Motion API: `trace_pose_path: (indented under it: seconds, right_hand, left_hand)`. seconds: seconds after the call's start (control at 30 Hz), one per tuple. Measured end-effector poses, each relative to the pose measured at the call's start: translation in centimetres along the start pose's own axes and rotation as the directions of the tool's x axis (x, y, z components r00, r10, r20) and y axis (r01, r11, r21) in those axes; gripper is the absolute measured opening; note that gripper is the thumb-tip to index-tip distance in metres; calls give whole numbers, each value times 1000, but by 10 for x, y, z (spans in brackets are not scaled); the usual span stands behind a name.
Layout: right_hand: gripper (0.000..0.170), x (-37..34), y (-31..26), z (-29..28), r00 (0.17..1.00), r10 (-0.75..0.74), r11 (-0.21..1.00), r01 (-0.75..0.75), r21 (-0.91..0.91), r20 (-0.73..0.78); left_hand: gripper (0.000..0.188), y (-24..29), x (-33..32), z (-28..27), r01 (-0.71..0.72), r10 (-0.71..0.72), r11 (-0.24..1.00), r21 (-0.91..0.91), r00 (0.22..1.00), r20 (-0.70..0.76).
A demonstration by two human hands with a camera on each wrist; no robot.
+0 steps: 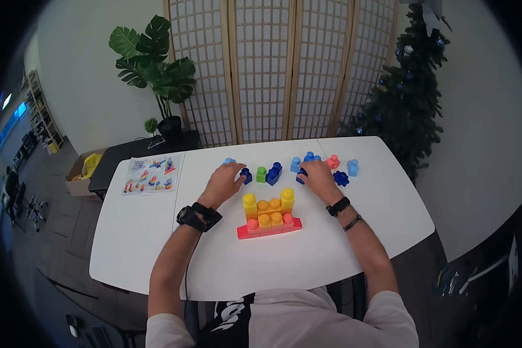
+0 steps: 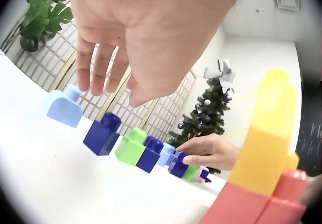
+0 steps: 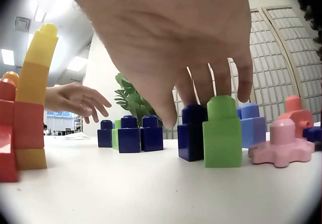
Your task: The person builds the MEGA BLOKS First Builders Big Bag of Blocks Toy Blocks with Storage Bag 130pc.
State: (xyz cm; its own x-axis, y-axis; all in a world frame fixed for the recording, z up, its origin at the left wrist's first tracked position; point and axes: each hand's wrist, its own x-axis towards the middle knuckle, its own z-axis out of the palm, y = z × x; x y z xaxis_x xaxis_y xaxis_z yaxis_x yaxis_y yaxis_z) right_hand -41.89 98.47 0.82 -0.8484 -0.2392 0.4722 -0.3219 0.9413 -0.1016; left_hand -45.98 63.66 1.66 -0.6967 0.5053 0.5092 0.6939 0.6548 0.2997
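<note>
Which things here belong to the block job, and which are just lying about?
Job:
- yellow, orange and red build
- loose blocks
- left hand, over the blocks
- right hand, at a dark blue block
- printed sheet, probably: it pictures block models

Lying about:
- potted plant
- decorated tree
- folding screen
- cardboard box
</note>
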Motion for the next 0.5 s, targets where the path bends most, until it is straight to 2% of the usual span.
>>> trace_pose_path:
  seconds: [0.03,0.07,0.13,0.17,0.23,0.3,0.37,0.4,0.43,0.5]
  right_hand:
    - [31,1,-4,-3,1000,-7,1000,7,6,-8]
    - [31,1,-6,-7,1000,-6,1000,6,6,-7]
    - [31,2,-13,-24,996,81,964,-67,258,-43]
    - [31,4,-16,-34,996,82,963,-69,259,-40]
    - [30,10,-22,-56,990,137,857,-98,506,-39]
    - [29,13,-31,-77,989,138,826,-91,556,-43]
    - [28,13,-45,-99,991,31,724,66,687,-128]
    - [28,10,-55,-111,992,16,687,79,722,-124]
    - [28,7,-66,-122,991,20,690,80,720,-130]
    - [25,-1,-84,-137,991,-87,701,131,702,-98]
  left_hand:
    - [31,1,0,2,44,-45,999,17,997,67]
    - [25,2,-1,5,38,-38,999,5,999,5]
    - [24,1,1,1,67,-67,998,-18,998,21]
    - [24,1,1,-1,97,-96,994,-41,995,35]
    - [24,1,-1,-5,125,-122,989,-73,992,44]
    - [24,-2,-4,-5,150,-145,983,-103,988,51]
    - [24,-4,-4,-7,144,-154,970,-196,987,-38]
    - [24,-4,-3,-11,138,-148,971,-195,988,-37]
    - [26,1,-2,-20,152,-171,956,-249,984,-54]
    - [29,11,1,-38,159,-188,940,-301,980,-70]
